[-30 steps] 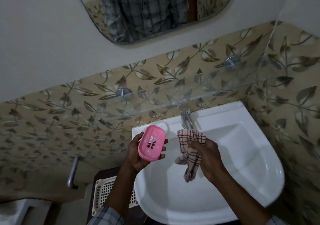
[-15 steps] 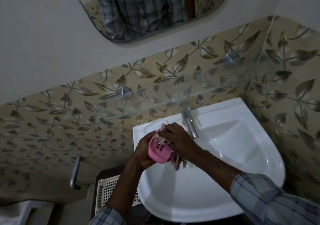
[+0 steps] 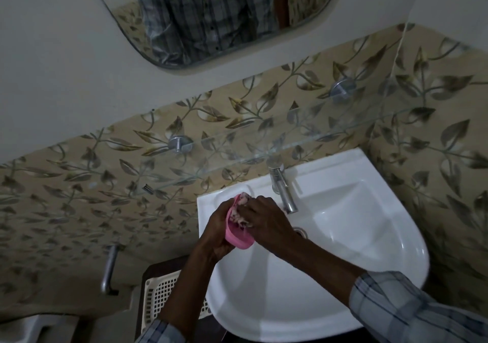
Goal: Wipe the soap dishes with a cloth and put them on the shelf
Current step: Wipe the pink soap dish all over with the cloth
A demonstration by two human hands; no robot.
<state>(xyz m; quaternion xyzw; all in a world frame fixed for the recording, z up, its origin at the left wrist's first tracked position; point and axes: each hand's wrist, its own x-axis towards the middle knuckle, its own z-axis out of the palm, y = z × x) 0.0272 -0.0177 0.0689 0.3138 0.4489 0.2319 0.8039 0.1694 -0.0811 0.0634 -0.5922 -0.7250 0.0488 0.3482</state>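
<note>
Clearly the wiping step is in hand. From the head view, the left hand curls its fingers round the back of the pink soap dish, holding it tilted over the white sink. The right hand presses a bunched cloth into the dish's hollow, fingers bent round the fabric. Above the fingers, well apart, runs the glass shelf. Next, I'd judge, the wiped dish must be lifted up past the tap and set flat on that shelf.

Cloth mostly hidden under right hand; soap dish partly covered by both hands.
</note>
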